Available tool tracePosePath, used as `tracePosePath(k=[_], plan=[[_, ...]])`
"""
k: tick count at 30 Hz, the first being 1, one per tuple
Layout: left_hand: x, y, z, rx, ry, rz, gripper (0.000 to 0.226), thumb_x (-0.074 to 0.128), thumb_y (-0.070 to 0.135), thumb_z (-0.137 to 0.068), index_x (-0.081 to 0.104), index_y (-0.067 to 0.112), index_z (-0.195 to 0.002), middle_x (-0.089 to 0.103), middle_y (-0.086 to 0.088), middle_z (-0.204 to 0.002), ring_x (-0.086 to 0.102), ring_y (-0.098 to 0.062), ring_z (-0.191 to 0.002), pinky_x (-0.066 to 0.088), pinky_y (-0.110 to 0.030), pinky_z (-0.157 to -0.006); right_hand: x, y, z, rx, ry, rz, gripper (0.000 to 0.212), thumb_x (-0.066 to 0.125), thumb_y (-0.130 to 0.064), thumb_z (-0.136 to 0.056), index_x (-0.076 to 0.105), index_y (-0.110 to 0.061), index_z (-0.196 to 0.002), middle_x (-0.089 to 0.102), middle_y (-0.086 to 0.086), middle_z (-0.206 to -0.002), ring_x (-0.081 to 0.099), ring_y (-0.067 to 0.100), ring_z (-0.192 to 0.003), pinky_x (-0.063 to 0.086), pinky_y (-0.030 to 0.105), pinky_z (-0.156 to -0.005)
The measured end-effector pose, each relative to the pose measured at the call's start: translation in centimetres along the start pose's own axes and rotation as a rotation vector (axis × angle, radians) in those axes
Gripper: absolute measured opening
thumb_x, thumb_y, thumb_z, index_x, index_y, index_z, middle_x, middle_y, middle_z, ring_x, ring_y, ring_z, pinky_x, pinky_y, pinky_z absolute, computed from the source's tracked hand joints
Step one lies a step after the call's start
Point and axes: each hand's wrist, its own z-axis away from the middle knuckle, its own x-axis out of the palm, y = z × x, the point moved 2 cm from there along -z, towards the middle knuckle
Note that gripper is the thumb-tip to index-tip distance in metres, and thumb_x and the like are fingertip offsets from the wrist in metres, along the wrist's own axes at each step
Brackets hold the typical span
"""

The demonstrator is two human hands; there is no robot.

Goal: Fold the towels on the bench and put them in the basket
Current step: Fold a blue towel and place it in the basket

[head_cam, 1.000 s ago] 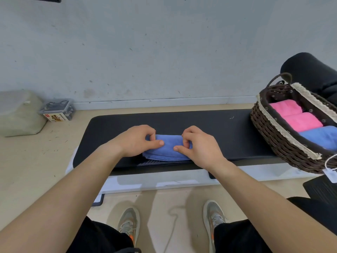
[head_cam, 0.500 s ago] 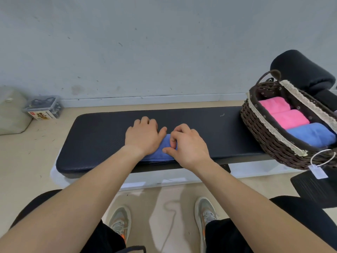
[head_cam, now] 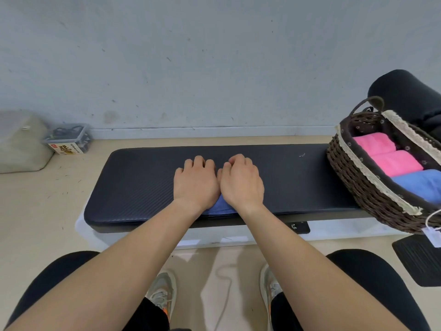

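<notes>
Left hand beside right hand, palms down, fingers curled

Bench pad open at left & mid-right; basket blocks right end, wall behind.

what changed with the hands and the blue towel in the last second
Both hands gave up pinching the fold of the blue towel and closed in over it. The left hand and right hand now cover it, fingers bent over its far side; only its near edge shows. It stays on the bench; the basket still holds three towels.
</notes>
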Motion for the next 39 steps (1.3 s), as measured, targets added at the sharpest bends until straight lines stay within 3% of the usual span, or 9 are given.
tracePosePath(k=[4, 6, 10, 15, 20, 24, 29, 34, 39], plan=[[0.5, -0.7, -0.1, -0.074, 0.041, 0.089, 0.037, 0.03, 0.036, -0.102, 0.058, 0.017, -0.118, 0.056, -0.006, -0.122, 0.051, -0.027, -0.106, 0.041, -0.04, -0.08, 1.3, 1.2, 0.0, -0.101, 0.067, 0.29, 0.036, 0.029, -0.037, -0.104, 0.057, -0.017, -0.117, 0.058, 0.005, -0.119, 0.053, 0.027, -0.105, 0.041, 0.039, -0.082], [0.7, -0.8, 0.0, -0.075, 0.031, 0.096, 0.034, 0.032, 0.034, -0.102, 0.056, 0.019, -0.12, 0.054, -0.005, -0.123, 0.049, -0.027, -0.107, 0.038, -0.038, -0.078, 1.9, 1.5, -0.3, -0.136, 0.062, 0.357, 0.037, 0.028, -0.036, -0.104, 0.055, -0.017, -0.121, 0.055, 0.007, -0.129, 0.051, 0.028, -0.112, 0.04, 0.041, -0.094], [0.8, -0.5, 0.0, -0.065, 0.044, 0.038, 0.04, 0.028, 0.037, -0.097, 0.053, 0.018, -0.122, 0.052, -0.007, -0.125, 0.049, -0.028, -0.109, 0.038, -0.039, -0.082, 2.7, 1.8, -0.8, -0.153, 0.036, 0.432, 0.042, 0.029, -0.035, -0.104, 0.048, -0.019, -0.138, 0.037, 0.011, -0.153, 0.036, 0.032, -0.137, 0.023, 0.05, -0.117], [1.2, -0.8, -0.4, -0.033, 0.067, 0.036, 0.061, 0.012, 0.039, -0.087, 0.056, 0.015, -0.122, 0.052, -0.009, -0.133, 0.05, -0.031, -0.117, 0.041, -0.043, -0.092, 3.1, 2.2, -1.2, -0.188, 0.054, 0.405, 0.044, 0.031, -0.033, -0.101, 0.048, -0.02, -0.139, 0.042, 0.014, -0.15, 0.041, 0.035, -0.134, 0.031, 0.051, -0.113], [2.0, -0.8, -0.7, -0.048, 0.039, 0.038, 0.045, 0.027, 0.036, -0.096, 0.059, 0.016, -0.12, 0.055, -0.008, -0.134, 0.052, -0.03, -0.12, 0.041, -0.047, -0.099, 3.2, 2.2, -1.3, -0.199, 0.072, 0.361, 0.055, 0.018, -0.039, -0.097, 0.055, -0.021, -0.133, 0.048, 0.011, -0.145, 0.044, 0.031, -0.132, 0.034, 0.051, -0.111], [1.5, -1.1, -0.5, 0.005, -0.001, 0.164, 0.047, 0.026, 0.043, -0.103, 0.061, 0.019, -0.124, 0.052, -0.003, -0.14, 0.047, -0.024, -0.129, 0.039, -0.04, -0.104, 2.7, 2.3, -1.0, -0.216, 0.01, 0.317, 0.063, 0.009, -0.043, -0.096, 0.059, -0.023, -0.129, 0.049, 0.005, -0.146, 0.042, 0.028, -0.135, 0.032, 0.046, -0.113], [0.3, -2.3, 2.0, 0.186, -0.083, 0.235, 0.058, 0.021, 0.063, -0.096, 0.063, 0.03, -0.119, 0.059, 0.011, -0.13, 0.052, -0.014, -0.122, 0.038, -0.037, -0.105, 0.6, 3.6, 1.0, -0.283, -0.103, 0.258, 0.054, 0.018, -0.045, -0.1, 0.063, -0.023, -0.12, 0.054, -0.001, -0.13, 0.049, 0.025, -0.118, 0.043, 0.036, -0.098], [-2.0, -3.2, 4.4, 0.172, -0.141, 0.205, 0.05, 0.053, 0.071, -0.083, 0.054, 0.036, -0.119, 0.062, 0.016, -0.113, 0.056, -0.012, -0.101, 0.041, -0.033, -0.094, -2.0, 4.0, 3.1, -0.333, -0.194, 0.257, 0.038, 0.041, -0.049, -0.101, 0.055, -0.023, -0.124, 0.055, -0.002, -0.122, 0.047, 0.021, -0.112, 0.043, 0.035, -0.095], [-5.8, -0.7, 4.9, 0.106, -0.222, 0.242, 0.045, 0.07, 0.068, -0.072, 0.056, 0.037, -0.101, 0.06, 0.016, -0.095, 0.057, -0.007, -0.083, 0.048, -0.029, -0.074, -6.3, 4.4, 4.6, -0.243, -0.335, 0.011, 0.033, 0.057, -0.053, -0.093, 0.05, -0.024, -0.107, 0.06, -0.005, -0.101, 0.056, 0.016, -0.088, 0.043, 0.029, -0.07]])
